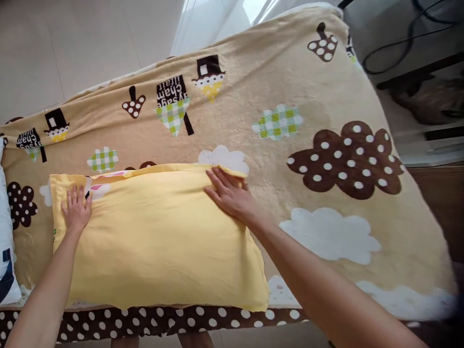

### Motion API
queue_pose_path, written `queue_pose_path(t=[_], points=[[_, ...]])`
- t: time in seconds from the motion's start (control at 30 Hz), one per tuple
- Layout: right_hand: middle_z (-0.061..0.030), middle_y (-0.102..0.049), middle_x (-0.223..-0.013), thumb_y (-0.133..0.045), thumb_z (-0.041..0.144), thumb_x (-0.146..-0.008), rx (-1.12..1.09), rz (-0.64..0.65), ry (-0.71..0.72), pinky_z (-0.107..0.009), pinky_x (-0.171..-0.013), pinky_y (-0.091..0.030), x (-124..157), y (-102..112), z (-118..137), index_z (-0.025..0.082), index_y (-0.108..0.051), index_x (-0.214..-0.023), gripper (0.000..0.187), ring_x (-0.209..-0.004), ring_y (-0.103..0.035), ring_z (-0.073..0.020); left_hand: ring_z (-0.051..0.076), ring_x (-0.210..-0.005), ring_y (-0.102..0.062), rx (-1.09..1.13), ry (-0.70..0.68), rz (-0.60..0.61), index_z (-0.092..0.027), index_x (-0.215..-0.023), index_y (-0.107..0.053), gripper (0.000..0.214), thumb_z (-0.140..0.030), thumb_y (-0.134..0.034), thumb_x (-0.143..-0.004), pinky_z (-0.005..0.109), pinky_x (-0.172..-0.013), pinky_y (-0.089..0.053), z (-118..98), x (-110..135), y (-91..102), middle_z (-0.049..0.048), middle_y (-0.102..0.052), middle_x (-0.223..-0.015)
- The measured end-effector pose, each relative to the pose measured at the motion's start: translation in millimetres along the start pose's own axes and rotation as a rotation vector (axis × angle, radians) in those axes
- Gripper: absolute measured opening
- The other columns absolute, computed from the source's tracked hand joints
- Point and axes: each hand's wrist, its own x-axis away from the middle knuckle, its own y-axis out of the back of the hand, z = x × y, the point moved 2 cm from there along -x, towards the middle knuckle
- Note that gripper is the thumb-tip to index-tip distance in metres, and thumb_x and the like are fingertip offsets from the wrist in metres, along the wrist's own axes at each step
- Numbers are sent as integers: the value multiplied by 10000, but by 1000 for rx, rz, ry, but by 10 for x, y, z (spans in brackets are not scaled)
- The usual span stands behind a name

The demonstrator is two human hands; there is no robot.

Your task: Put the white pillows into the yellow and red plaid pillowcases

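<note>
A yellow pillow (163, 237) lies flat on the bed, its long sides running left to right. My left hand (77, 209) rests on its upper left end with the fingers spread, beside a small patch of printed pattern. At the upper right corner my right hand (232, 195) lies on the yellow cloth, fingers stretched out and thumb apart. Along the pillow's far edge the fabric forms a loose fold, with some pink and white print showing near the left. Both palms are hidden against the cloth.
Under the pillow spreads a beige bed cover (261, 179) with clouds, trees and dotted shapes. A white and navy item (7, 270) is at the left edge. Dark cables (408, 41) hang at the upper right. Pale floor tiles (90, 43) lie beyond the bed.
</note>
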Motion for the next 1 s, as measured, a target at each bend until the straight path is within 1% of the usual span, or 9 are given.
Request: queue_pose_path(t=[0.07, 0.13, 0.2, 0.3, 0.37, 0.47, 0.67, 0.8, 1.0], points=[[-98, -222, -1603, -227, 535, -974, -25, -19, -101, -596, -1153, -139, 7, 44, -197, 176, -267, -1539, 671, -1443, -280, -348, 263, -1506, -144, 30, 98, 5, -224, -1523, -292, 616, -502, -288, -974, 601, -1187, -87, 140, -81, 62, 95, -198, -1623], [-113, -240, -1595, -232, 534, -969, -66, -59, -206, -636, -1127, -153, 29, 110, -161, 184, -273, -1538, 670, -1425, -301, -386, 290, -1499, -166, 81, 204, 46, -195, -1517, -306, 629, -509, -269, -973, 645, -1168, -83, 119, -122, 197, 117, -209, -1616], [-122, -232, -1597, -215, 512, -976, -80, -138, -251, -631, -1115, -188, 113, 189, 90, 187, -255, -1547, 658, -1429, -292, -391, 302, -1492, -186, 141, 237, 40, -161, -1508, -324, 627, -488, -259, -977, 657, -1161, -89, -38, -72, 376, 141, -235, -1605], [-95, -220, -1608, -196, 444, -1002, -54, -228, -93, -543, -1113, -245, 365, 235, 718, 235, -172, -1568, 604, -1446, -292, -318, 251, -1481, -239, 233, 10, 23, -185, -1508, -330, 584, -436, -265, -985, 565, -1191, -143, -404, 233, 572, 127, -292, -1590], [-57, -268, -1598, -238, 438, -1008, -35, -205, 83, -490, -1122, -232, 532, 155, 1110, 304, -117, -1570, 591, -1441, -313, -273, 226, -1475, -259, 240, -167, 63, -244, -1508, -336, 564, -441, -297, -981, 515, -1201, -153, -590, 530, 569, 98, -310, -1587], [-72, -326, -1574, -293, 452, -1003, -9, -227, 104, -464, -1136, -185, 589, -82, 1361, 312, -64, -1570, 628, -1423, -348, -258, 244, -1480, -244, 171, -135, 11, -257, -1508, -334, 579, -475, -331, -972, 525, -1197, -131, -636, 854, 364, 110, -289, -1594], [-115, -363, -1554, -298, 386, -1007, -22, -327, 43, -457, -1136, -173, 244, -451, 1235, 252, -14, -1573, 647, -1407, -375, -245, 245, -1479, -248, 174, 2, -150, -166, -1543, -226, 606, -414, -270, -992, 508, -1186, -144, -590, 680, -201, 166, -284, -1586], [-85, -347, -1566, -301, 377, -1001, -17, -287, 60, -462, -1152, -174, 254, -403, 1037, 273, -78, -1571, 621, -1410, -371, -235, 228, -1469, -274, 161, 8, -188, -196, -1533, -265, 575, -405, -249, -997, 491, -1180, -159, -470, 522, -235, 149, -305, -1581], [-73, -348, -1568, -247, 450, -998, 74, -136, 1, -510, -1173, -195, 376, -266, 287, 266, -120, -1569, 613, -1433, -333, -237, 207, -1462, -282, 74, 2, -170, -191, -1517, -296, 572, -430, -244, -999, 507, -1183, -115, -100, 570, -299, 135, -312, -1579]])
